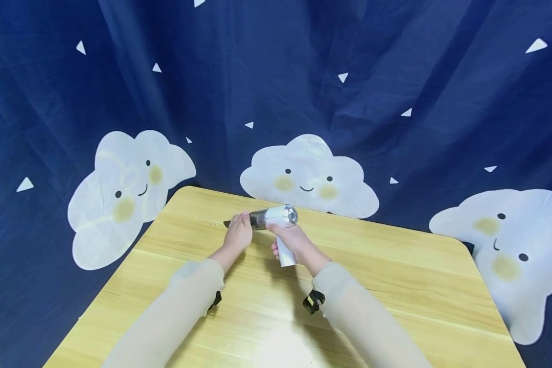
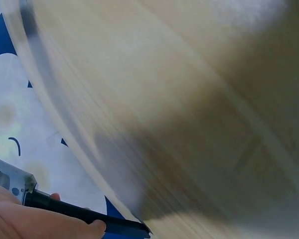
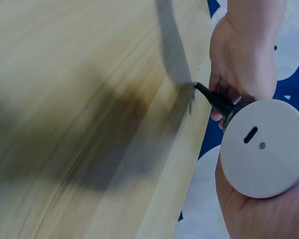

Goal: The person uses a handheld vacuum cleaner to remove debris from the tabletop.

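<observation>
The handheld vacuum [image 1: 278,225], white with a dark clear middle section and a thin black nozzle [image 1: 232,223], is held just above the far part of the wooden table [image 1: 395,286], its nozzle pointing to the person's left. The right hand [image 1: 294,240] wraps its fingers round the white handle, whose round end with a small port shows in the right wrist view [image 3: 264,147]. The left hand [image 1: 237,235] pinches the black nozzle [image 2: 84,215] between curled fingers and thumb. Behind the table hangs a dark blue curtain [image 1: 276,76] printed with smiling white clouds.
</observation>
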Demonstrator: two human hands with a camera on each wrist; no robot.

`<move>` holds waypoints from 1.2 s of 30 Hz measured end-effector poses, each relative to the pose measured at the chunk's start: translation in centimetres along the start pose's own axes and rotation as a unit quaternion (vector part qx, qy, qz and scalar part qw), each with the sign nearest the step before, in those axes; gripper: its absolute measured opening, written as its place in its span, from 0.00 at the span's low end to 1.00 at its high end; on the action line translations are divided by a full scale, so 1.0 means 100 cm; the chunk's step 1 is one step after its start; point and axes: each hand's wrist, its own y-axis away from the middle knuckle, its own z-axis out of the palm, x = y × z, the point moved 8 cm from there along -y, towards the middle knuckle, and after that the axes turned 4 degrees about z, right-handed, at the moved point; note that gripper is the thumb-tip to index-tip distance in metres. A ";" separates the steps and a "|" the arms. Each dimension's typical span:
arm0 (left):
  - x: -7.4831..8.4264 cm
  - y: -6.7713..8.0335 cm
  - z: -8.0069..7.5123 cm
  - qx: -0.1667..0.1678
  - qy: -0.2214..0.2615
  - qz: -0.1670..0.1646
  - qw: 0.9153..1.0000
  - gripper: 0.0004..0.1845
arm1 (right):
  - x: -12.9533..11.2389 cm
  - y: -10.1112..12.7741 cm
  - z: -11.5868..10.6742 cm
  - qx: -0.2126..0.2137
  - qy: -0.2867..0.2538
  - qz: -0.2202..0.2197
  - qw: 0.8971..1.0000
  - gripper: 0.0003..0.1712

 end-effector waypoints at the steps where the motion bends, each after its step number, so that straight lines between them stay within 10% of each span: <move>1: 0.000 0.000 0.000 -0.002 0.001 -0.001 1.000 0.35 | 0.000 0.001 0.000 -0.004 -0.001 0.002 1.000 0.29; 36: -0.030 0.007 -0.020 -0.012 -0.030 -0.003 0.999 0.40 | 0.014 -0.008 0.037 0.014 -0.042 -0.011 0.999 0.32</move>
